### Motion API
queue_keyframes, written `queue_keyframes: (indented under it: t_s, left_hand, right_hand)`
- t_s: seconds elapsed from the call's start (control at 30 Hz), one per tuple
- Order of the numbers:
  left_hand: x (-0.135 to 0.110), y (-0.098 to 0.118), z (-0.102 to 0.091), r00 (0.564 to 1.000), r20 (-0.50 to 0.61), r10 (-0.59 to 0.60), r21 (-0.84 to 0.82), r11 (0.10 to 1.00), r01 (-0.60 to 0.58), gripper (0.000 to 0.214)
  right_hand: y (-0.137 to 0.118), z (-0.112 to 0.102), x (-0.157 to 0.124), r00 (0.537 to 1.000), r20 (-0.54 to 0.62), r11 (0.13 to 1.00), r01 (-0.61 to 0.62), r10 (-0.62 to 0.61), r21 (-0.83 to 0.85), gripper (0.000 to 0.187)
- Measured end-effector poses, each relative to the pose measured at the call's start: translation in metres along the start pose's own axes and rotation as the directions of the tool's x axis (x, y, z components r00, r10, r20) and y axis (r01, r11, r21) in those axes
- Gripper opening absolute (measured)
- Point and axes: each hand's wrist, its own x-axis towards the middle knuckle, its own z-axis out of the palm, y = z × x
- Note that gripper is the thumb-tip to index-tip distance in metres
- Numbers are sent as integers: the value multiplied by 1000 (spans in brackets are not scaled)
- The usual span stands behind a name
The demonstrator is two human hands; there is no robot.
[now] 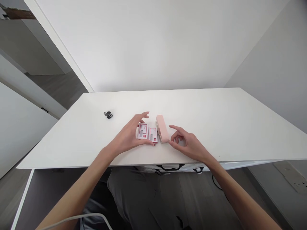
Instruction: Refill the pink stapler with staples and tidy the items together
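Two small red-and-white boxes lie side by side near the front of the white table: a left box (143, 131) and a right box (153, 134). My left hand (135, 131) curves around the left box, thumb along the near side and fingers at its far side; the thumb tip reaches the right box's near edge. Just right of the boxes stands a pink stapler (162, 128), pointing away from me. My right hand (185, 140) rests beside it, index finger and thumb apart, the other fingers curled. Its thumb tip is at the stapler's near end, and nothing is held.
Black binder clips (108, 115) lie on the left of the white table (216, 121). A white wall (158, 44) rises behind it. Drawers with black handles (170, 167) sit under the front edge. A pale cable (79, 216) crosses my left forearm.
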Motion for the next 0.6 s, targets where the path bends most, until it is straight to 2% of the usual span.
queue_keyframes:
  t_s: [0.13,0.27,0.4,0.5,0.6]
  left_hand:
    - [10,15,14,998,8,70,-27,997,-70,104]
    - [11,14,23,994,-7,112,15,994,-112,114]
    - [-1,0,14,999,-22,25,47,999,-23,122]
    - [-11,-10,6,996,74,-55,27,998,53,115]
    - [-16,-12,8,983,157,-96,-14,995,99,105]
  right_hand:
    - [0,0,-1,1000,-1,1000,7,-7,-1,58]
    - [-1,-1,-1,1000,6,1000,15,-15,6,57]
    - [-2,-1,-1,1000,17,1000,19,-19,-5,58]
    - [-2,-1,-1,999,27,1000,21,-21,-17,58]
    - [-2,-1,-1,999,40,999,32,-31,-21,57]
